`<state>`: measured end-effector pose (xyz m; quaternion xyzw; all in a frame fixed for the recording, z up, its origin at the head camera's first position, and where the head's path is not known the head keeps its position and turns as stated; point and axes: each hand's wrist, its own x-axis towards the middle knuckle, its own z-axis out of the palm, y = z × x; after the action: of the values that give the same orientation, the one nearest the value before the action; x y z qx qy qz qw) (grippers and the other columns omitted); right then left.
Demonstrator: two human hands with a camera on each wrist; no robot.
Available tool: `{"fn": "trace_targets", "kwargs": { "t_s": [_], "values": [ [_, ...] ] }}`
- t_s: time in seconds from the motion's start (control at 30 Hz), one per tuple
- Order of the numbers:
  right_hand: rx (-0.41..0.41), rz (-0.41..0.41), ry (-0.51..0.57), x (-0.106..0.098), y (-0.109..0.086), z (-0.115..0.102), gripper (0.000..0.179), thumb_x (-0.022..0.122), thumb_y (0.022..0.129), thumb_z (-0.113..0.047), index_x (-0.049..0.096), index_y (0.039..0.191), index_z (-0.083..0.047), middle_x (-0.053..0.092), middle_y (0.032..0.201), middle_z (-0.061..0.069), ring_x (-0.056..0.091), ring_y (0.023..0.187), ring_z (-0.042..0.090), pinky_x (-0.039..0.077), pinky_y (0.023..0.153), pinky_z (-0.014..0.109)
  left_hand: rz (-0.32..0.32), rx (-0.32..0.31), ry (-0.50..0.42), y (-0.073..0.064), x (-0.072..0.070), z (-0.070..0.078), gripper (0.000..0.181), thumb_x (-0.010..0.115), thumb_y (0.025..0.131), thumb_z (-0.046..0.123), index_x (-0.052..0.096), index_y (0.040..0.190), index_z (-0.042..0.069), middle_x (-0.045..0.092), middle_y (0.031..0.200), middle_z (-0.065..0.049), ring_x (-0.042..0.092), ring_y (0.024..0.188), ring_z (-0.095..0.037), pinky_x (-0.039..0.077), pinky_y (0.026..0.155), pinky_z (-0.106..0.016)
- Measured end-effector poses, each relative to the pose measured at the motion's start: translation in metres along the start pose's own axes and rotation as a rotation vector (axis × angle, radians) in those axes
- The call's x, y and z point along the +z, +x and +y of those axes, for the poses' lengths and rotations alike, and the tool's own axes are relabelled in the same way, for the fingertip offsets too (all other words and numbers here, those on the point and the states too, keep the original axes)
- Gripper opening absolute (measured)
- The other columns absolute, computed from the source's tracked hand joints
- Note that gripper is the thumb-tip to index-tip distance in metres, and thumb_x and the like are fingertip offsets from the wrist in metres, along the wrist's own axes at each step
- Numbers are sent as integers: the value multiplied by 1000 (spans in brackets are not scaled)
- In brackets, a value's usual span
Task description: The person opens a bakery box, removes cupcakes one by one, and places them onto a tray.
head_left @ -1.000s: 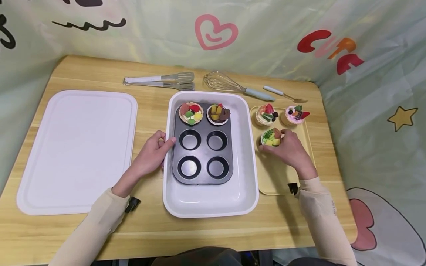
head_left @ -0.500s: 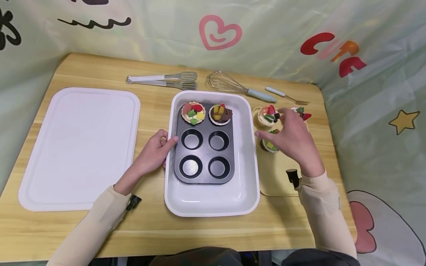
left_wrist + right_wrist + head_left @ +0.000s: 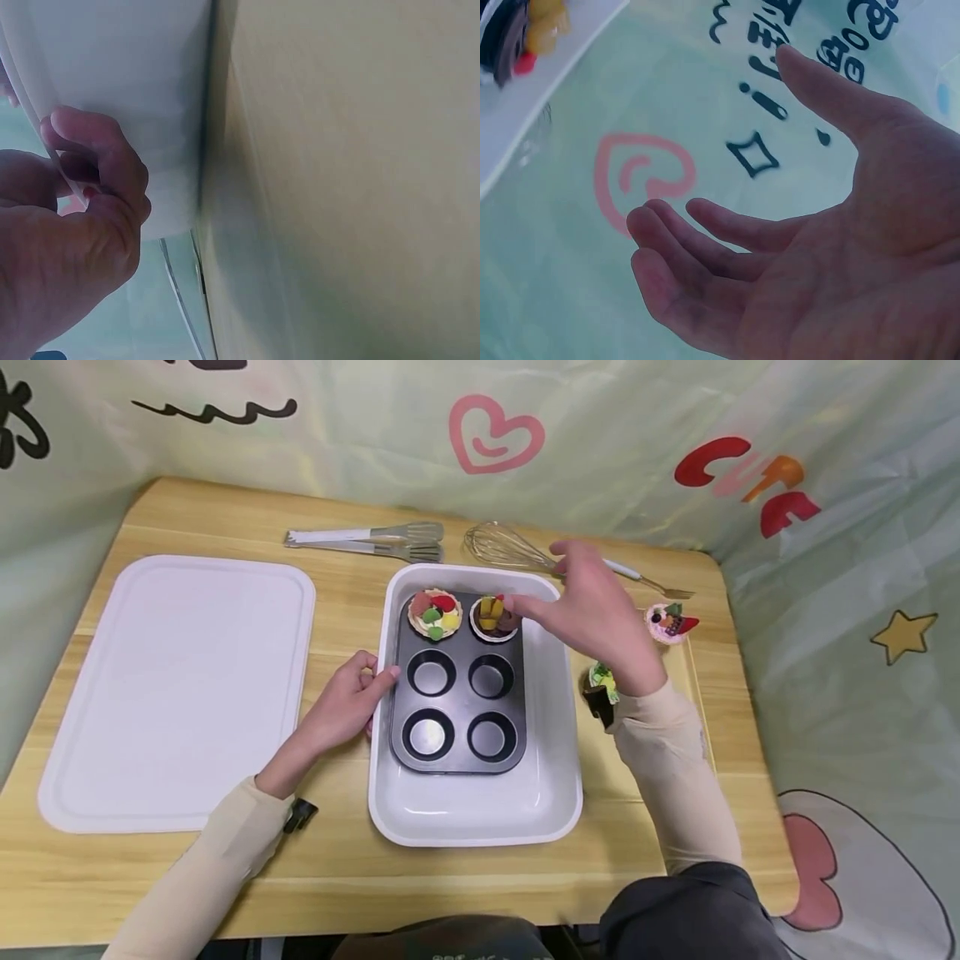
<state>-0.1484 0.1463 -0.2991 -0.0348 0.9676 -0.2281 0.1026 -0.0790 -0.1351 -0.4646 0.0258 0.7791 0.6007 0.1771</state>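
Note:
A black muffin pan (image 3: 457, 693) lies in a white deep tray (image 3: 480, 814). Its two back cups hold a fruit tart (image 3: 433, 614) and a chocolate cupcake (image 3: 493, 618). My left hand (image 3: 352, 693) pinches the tray's left rim (image 3: 135, 75), seen close in the left wrist view as my left hand (image 3: 82, 187). My right hand (image 3: 543, 581) hovers open and empty over the tray's back right, fingertips just right of the chocolate cupcake; the right wrist view shows my right hand (image 3: 720, 150) with a bare palm. A pink cupcake (image 3: 670, 622) and a half-hidden green cupcake (image 3: 602, 677) sit on the yellow tray (image 3: 693, 685).
A large white flat tray (image 3: 176, 693) lies at the left of the wooden table (image 3: 465, 885). Tongs (image 3: 367, 542), a whisk (image 3: 510, 547) and a fork (image 3: 648, 578) lie along the back edge. A printed cloth backdrop surrounds the table.
My right hand let go of the green cupcake on the yellow tray, rose and moved left over the white tray toward the chocolate cupcake. My left hand stayed on the rim.

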Motion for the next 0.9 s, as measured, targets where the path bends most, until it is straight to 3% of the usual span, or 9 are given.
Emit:
{"fn": "trace_targets", "kwargs": {
  "t_s": [0.27, 0.5, 0.6, 0.77, 0.9],
  "values": [
    [11, -130, -5, 35, 40, 3, 91, 77, 83, -50, 38, 145, 3, 50, 137, 21, 51, 117, 33, 47, 98, 47, 1, -2, 7, 1, 1, -1, 39, 51, 105, 38, 44, 107, 0, 62, 65, -13, 58, 45, -27, 51, 43, -39],
    [46, -192, -18, 63, 60, 10, 93, 79, 81, -50, 37, 145, 4, 40, 145, 24, 48, 122, 35, 45, 103, 49, 11, 10, 2, 1, 1, -2, 38, 52, 105, 38, 44, 104, 0, 60, 64, -14, 58, 45, -26, 51, 42, -39],
    [35, -197, -65, 71, 63, 13, 87, 81, 79, -50, 45, 137, 4, 48, 131, 23, 50, 112, 34, 47, 95, 46, 11, 13, 0, 0, 1, -2, 38, 52, 105, 37, 43, 104, 1, 60, 64, -14, 58, 44, -26, 51, 43, -40],
    [-13, -190, -63, 80, 66, 20, 63, 85, 77, -42, 53, 109, 2, 55, 101, 15, 52, 92, 29, 46, 77, 39, 8, 6, -9, 0, 1, -1, 38, 52, 105, 37, 43, 104, 1, 60, 64, -14, 58, 44, -27, 51, 43, -39],
    [-9, -176, -57, 87, 68, 24, 62, 87, 75, -41, 54, 106, 0, 55, 101, 14, 52, 91, 28, 47, 79, 38, 8, 4, -7, -1, 1, -1, 37, 52, 105, 37, 43, 103, 1, 59, 63, -14, 59, 46, -33, 51, 42, -39]
  ]
}}
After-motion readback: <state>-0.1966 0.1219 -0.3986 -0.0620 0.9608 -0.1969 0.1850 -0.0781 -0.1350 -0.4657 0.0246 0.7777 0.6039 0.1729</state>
